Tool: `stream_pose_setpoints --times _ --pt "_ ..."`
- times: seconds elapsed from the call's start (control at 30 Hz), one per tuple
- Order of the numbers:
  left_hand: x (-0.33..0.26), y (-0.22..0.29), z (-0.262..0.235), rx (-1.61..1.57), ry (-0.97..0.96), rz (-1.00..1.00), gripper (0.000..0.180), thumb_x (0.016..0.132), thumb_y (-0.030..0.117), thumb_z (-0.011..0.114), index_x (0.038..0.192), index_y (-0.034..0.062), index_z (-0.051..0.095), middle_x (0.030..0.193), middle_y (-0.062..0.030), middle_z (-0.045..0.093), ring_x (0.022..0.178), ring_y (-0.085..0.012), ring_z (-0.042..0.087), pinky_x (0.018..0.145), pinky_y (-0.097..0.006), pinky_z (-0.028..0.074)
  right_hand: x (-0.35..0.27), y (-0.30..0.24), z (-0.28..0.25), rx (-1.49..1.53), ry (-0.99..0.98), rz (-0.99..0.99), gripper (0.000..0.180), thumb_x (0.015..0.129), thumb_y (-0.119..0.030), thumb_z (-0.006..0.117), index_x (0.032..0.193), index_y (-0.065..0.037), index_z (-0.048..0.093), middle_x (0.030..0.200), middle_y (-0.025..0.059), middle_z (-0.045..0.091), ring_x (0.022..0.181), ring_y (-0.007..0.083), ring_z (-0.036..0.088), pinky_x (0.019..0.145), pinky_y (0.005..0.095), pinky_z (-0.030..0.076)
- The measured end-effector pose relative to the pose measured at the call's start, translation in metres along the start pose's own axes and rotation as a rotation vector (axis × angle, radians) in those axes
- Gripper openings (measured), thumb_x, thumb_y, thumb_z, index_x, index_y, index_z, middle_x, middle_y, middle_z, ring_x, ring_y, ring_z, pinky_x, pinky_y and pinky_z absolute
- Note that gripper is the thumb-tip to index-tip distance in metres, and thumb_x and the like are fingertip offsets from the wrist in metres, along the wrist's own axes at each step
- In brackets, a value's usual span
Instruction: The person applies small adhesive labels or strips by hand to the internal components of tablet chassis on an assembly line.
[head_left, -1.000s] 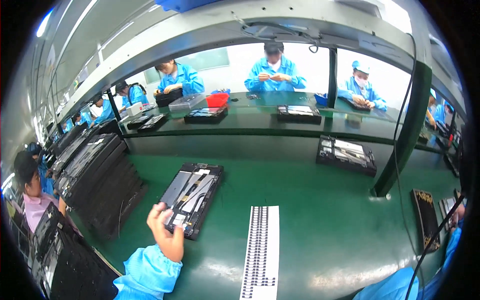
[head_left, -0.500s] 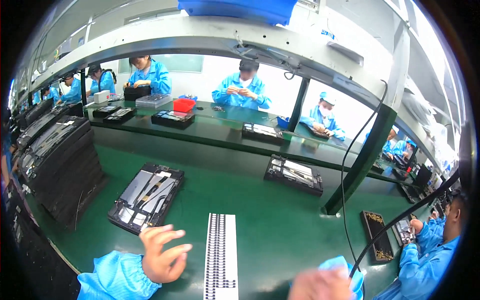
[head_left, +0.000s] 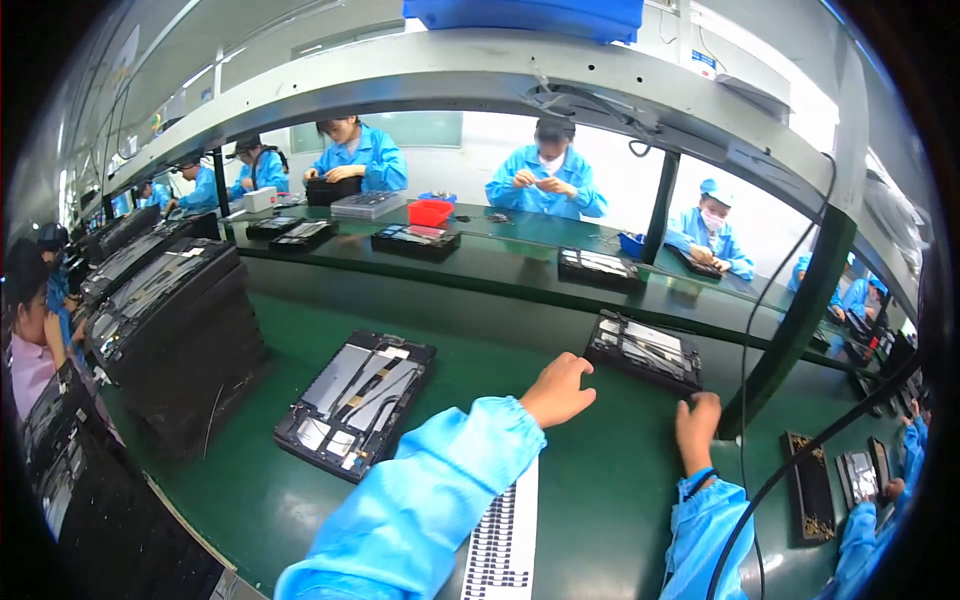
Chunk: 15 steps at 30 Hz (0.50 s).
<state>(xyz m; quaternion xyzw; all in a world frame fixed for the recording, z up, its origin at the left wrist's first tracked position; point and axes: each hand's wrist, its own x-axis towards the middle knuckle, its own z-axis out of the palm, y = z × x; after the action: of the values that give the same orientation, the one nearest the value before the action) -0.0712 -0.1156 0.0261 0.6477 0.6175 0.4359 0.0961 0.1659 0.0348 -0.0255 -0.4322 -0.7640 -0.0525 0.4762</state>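
Observation:
My left hand (head_left: 560, 392) reaches out over the table with its fingers loosely bent and holding nothing. It is just left of a black tray (head_left: 645, 352) that holds a flat electronic device with its inner parts and strips showing. My right hand (head_left: 697, 428) is at the near right corner of that tray, fingers half bent and thumb apart; whether it touches the tray is hard to tell. Another black tray with an opened device (head_left: 355, 402) lies left of my left sleeve. Partly under that sleeve is a white sheet (head_left: 508, 540) with rows of small black pieces.
Tall stacks of black trays (head_left: 175, 350) stand at the left. A green post (head_left: 800, 310) and a hanging black cable (head_left: 745, 480) are at the right, beside a dark box (head_left: 808, 490) with small golden bits. Co-workers in blue sit across the bench and at the right.
Both hands have moved forward and away from me, the left one also to the right, toward the far tray. The view has turned left, so the scene sits further right.

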Motion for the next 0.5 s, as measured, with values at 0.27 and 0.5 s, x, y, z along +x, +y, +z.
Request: stream_pose_setpoints --times 0.27,0.5 --pt "0.078 -0.084 0.06 -0.057 0.008 -0.139 0.075 0.068 0.032 0.064 0.125 -0.0041 0.031 0.119 -0.0238 0.04 0.112 -0.0372 0.04 0.096 -0.04 0.031 0.027 0.044 0.031 -0.161 -0.111 0.368 0.045 0.081 -0.027 0.055 0.106 0.01 0.048 0.105 0.026 0.049 0.099 0.0402 0.046 0.086 0.0432 0.037" --pt "0.095 -0.082 0.067 -0.167 0.147 -0.287 0.075 0.073 0.039 0.062 0.125 -0.0075 0.035 0.12 -0.0254 0.046 0.114 -0.0343 0.043 0.095 -0.036 0.032 0.054 0.042 0.066 0.08 -0.149 0.56 0.063 0.078 -0.044 0.053 0.109 0.01 0.049 0.104 0.0292 0.054 0.092 0.0399 0.053 0.082 0.0429 0.04"
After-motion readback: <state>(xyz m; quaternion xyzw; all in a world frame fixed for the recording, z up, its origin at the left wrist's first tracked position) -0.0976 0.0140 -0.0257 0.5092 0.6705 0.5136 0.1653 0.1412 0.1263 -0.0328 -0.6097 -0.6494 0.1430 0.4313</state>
